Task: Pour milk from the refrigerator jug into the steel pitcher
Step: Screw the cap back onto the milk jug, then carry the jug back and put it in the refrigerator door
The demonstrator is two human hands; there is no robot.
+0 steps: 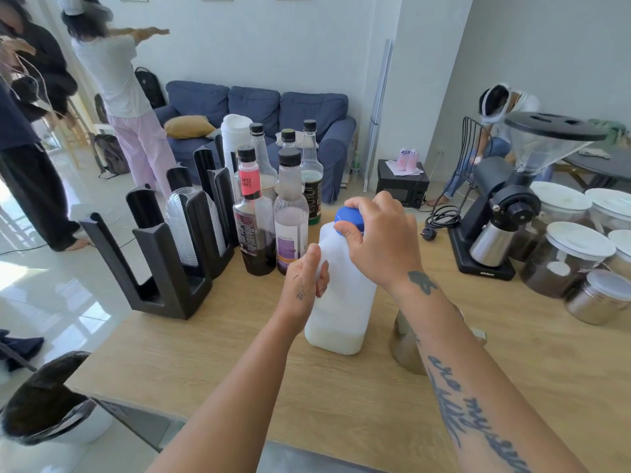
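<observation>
A white translucent milk jug [341, 302] stands upright on the wooden counter [239, 353], with a little milk at its bottom. My left hand [305, 278] grips the jug's handle side. My right hand [379, 237] is closed over the blue cap [348, 216] on top of the jug. The steel pitcher [404, 343] stands just right of the jug, mostly hidden behind my right forearm.
Several syrup bottles [273, 213] and a black cup-and-lid holder [177, 240] stand behind and left of the jug. A coffee grinder [505, 206], lidded jars [566, 257] and a steel canister [597, 298] crowd the right. People stand at the back left and right.
</observation>
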